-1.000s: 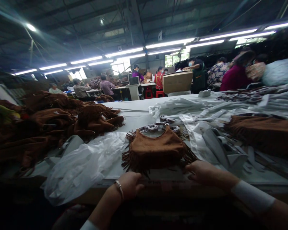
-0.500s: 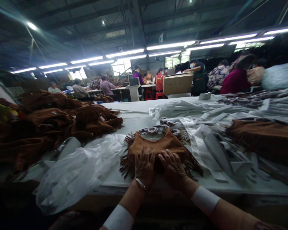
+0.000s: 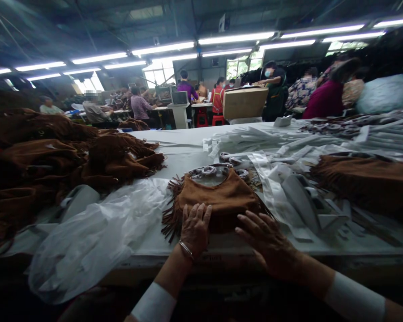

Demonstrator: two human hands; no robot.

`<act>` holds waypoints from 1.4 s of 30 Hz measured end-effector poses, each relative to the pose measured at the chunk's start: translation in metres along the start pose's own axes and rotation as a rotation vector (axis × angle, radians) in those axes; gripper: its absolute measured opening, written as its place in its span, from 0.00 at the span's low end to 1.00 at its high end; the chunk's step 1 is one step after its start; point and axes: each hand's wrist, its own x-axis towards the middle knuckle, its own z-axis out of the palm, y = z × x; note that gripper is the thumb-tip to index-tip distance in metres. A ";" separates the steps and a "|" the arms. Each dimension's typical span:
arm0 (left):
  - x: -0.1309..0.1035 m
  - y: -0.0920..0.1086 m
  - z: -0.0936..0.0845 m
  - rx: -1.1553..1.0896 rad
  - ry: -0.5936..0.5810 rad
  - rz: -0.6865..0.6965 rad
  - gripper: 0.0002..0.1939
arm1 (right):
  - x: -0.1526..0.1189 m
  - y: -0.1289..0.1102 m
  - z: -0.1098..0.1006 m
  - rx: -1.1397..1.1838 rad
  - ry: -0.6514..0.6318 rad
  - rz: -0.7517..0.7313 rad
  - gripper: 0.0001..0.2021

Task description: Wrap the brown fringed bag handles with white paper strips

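A brown fringed handbag [image 3: 218, 193] lies flat before me, its wrapped handle [image 3: 208, 170] pointing away. Fringe spreads from both of its sides. My left hand [image 3: 195, 228] rests on the bag's lower left part, fingers stretched out; a bracelet circles that wrist. At the lower right edge of the bag is my right hand [image 3: 268, 239], fingers extended and slightly spread, palm toward the bag. Whether its fingertips touch the bag I cannot tell. Neither hand grips anything.
Clear plastic bags [image 3: 97, 237] hang over the table's front edge at left. Brown bags [image 3: 121, 156] are heaped behind them. Right of me lie white strips [image 3: 255, 138], a white tape-dispenser-like object [image 3: 302, 201] and another brown fringed bag [image 3: 362, 183]. Beyond are a cardboard box [image 3: 245, 103] and several people.
My right hand has shifted right and toward me, off the bag's middle to its lower right edge. The left hand stays on the bag. The view has tilted down slightly.
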 end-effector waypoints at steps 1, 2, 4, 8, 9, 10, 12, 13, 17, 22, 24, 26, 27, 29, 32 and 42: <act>-0.001 0.000 -0.001 0.003 -0.002 0.005 0.31 | 0.001 -0.012 0.001 0.041 -0.005 -0.057 0.40; -0.001 -0.001 -0.002 0.005 -0.003 0.007 0.32 | 0.003 -0.023 0.004 0.081 -0.020 -0.103 0.37; -0.002 -0.001 -0.005 0.007 -0.006 0.011 0.32 | 0.012 -0.037 0.014 0.149 -0.091 -0.143 0.28; -0.002 -0.002 -0.006 0.001 -0.011 0.020 0.33 | 0.041 -0.040 0.026 0.166 -0.230 -0.096 0.03; -0.002 -0.002 -0.006 -0.002 -0.008 0.019 0.33 | 0.048 -0.039 0.025 0.160 -0.224 -0.102 0.02; -0.002 -0.002 -0.005 -0.006 -0.003 0.017 0.33 | 0.055 -0.038 0.021 0.157 -0.199 -0.114 0.02; -0.003 -0.002 -0.004 -0.017 0.005 0.009 0.34 | 0.069 -0.035 0.012 0.173 -0.123 -0.139 0.02; -0.003 -0.002 -0.004 -0.026 0.008 0.005 0.34 | 0.076 -0.034 0.006 0.188 -0.075 -0.126 0.02; -0.002 0.000 -0.011 -0.074 -0.011 -0.004 0.35 | 0.106 -0.016 -0.006 0.299 0.096 0.014 0.05; 0.009 0.004 -0.032 -0.186 -0.046 -0.023 0.37 | 0.129 0.006 -0.002 0.501 0.180 0.102 0.07; 0.015 0.005 -0.039 -0.239 -0.044 -0.010 0.36 | 0.126 0.006 -0.002 0.533 0.178 0.081 0.07; 0.018 0.003 -0.043 -0.285 -0.042 0.032 0.33 | 0.117 0.004 -0.007 0.558 0.130 -0.013 0.04; 0.019 0.001 -0.045 -0.307 -0.038 0.054 0.32 | 0.112 0.004 -0.011 0.579 0.093 -0.077 0.04; 0.020 -0.005 -0.048 -0.358 -0.021 0.095 0.30 | 0.103 0.007 -0.020 0.645 0.050 -0.157 0.08; 0.022 -0.012 -0.052 -0.453 0.051 0.143 0.27 | 0.098 0.018 -0.026 0.720 0.181 -0.038 0.13; 0.032 0.013 -0.020 -0.099 0.013 0.020 0.32 | 0.107 0.009 0.017 0.162 -0.106 0.206 0.22</act>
